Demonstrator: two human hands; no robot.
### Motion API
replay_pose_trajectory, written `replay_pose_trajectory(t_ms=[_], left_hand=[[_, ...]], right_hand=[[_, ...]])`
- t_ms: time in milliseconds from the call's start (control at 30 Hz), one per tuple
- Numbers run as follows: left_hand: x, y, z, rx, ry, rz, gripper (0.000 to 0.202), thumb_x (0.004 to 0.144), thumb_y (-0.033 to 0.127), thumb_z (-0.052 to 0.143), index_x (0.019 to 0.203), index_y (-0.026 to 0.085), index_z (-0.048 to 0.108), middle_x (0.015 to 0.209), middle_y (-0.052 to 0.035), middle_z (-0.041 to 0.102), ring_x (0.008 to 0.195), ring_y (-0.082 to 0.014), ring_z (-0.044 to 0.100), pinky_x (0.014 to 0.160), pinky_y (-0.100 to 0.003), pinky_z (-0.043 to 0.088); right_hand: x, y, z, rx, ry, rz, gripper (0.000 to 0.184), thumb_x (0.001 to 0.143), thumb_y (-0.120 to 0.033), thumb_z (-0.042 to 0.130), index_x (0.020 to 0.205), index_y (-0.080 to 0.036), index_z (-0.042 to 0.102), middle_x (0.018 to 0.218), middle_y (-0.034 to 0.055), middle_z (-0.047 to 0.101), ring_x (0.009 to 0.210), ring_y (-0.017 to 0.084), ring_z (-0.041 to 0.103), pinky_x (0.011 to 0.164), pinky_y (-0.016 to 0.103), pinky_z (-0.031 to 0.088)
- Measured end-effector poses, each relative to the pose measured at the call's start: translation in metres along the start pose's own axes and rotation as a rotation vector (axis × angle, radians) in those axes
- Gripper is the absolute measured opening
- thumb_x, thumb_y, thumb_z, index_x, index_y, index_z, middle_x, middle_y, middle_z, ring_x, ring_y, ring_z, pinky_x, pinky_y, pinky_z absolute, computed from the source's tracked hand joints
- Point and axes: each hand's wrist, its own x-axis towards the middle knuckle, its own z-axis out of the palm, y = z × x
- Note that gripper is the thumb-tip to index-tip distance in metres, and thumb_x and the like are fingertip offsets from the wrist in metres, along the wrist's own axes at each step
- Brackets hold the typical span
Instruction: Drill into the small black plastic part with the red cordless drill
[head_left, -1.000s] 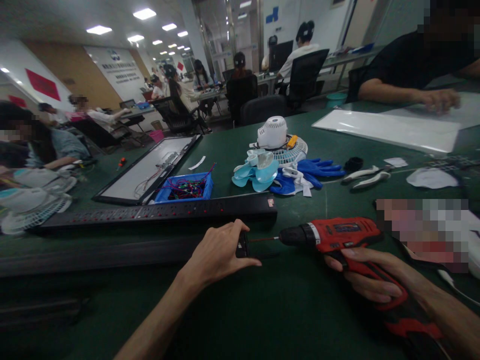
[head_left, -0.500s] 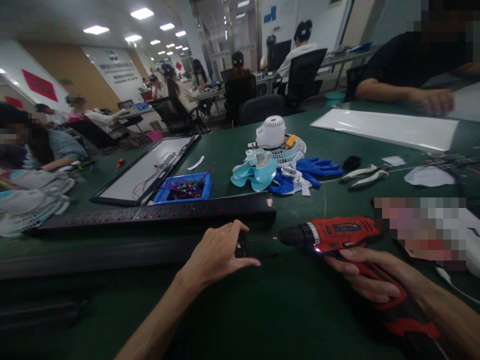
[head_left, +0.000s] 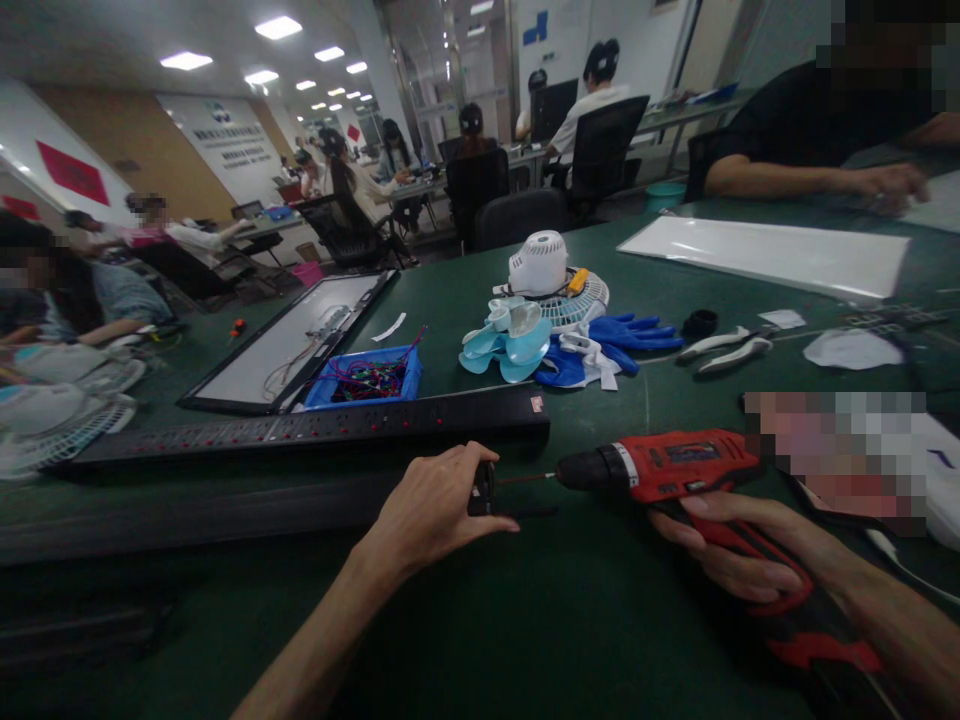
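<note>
My left hand [head_left: 431, 505] pinches a small black part [head_left: 484, 490] and holds it down on the green table [head_left: 570, 620]. My right hand [head_left: 739, 550] grips the handle of a red and black cordless drill [head_left: 660, 467]. The drill lies level, and its thin bit points left and meets the black part between my fingers. Just behind my left hand lies a long black bar [head_left: 322, 425] with a row of red marks along its top.
Behind the bar are a blue tray of wires [head_left: 367, 378], a flat panel [head_left: 289, 340], a dismantled white fan [head_left: 551, 285], light blue blades [head_left: 506, 345], blue gloves [head_left: 622, 340] and pliers [head_left: 724, 350]. A person's forearm [head_left: 810, 180] rests by a white sheet [head_left: 765, 255] at far right.
The small light under the drill's front, lit half a second ago, is off. My hands and the drill have hardly moved. The other person's hand at far right shifted a little right.
</note>
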Motion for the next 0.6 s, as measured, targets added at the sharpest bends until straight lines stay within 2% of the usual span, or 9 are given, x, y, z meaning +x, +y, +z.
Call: replay_pose_trajectory(t_ms=[200, 367, 600], left_hand=[[0.0002, -0.0002, 0.0014, -0.014, 0.026, 0.023, 0.068, 0.08, 0.061, 0.082, 0.127, 0.022, 0.052, 0.119, -0.0077, 0.068, 0.109, -0.0296, 0.068, 0.092, -0.046, 0.054], [0.0002, -0.0017, 0.0034, -0.018, 0.044, 0.037, 0.067, 0.08, 0.061, 0.082, 0.126, 0.021, 0.053, 0.117, -0.0081, 0.068, 0.107, -0.029, 0.068, 0.091, -0.045, 0.054], [-0.0003, -0.0024, 0.0033, -0.025, 0.05, 0.045, 0.067, 0.08, 0.059, 0.083, 0.127, 0.021, 0.053, 0.119, -0.0085, 0.068, 0.108, -0.0293, 0.068, 0.092, -0.045, 0.055]], right_hand=[[-0.0005, -0.0015, 0.0034, -0.033, 0.023, -0.019, 0.035, 0.092, -0.046, 0.067, 0.083, -0.012, 0.073, 0.035, -0.0103, 0.041, 0.026, 0.003, 0.022, 0.034, 0.014, 0.036], [-0.003, 0.0003, 0.0055, -0.04, 0.039, -0.028, 0.033, 0.09, -0.044, 0.069, 0.082, -0.012, 0.074, 0.034, -0.01, 0.041, 0.026, 0.004, 0.022, 0.033, 0.015, 0.032], [-0.0023, 0.0032, 0.0085, -0.034, 0.034, -0.027, 0.032, 0.091, -0.04, 0.068, 0.087, -0.01, 0.076, 0.037, -0.0093, 0.042, 0.029, 0.004, 0.023, 0.036, 0.016, 0.033]])
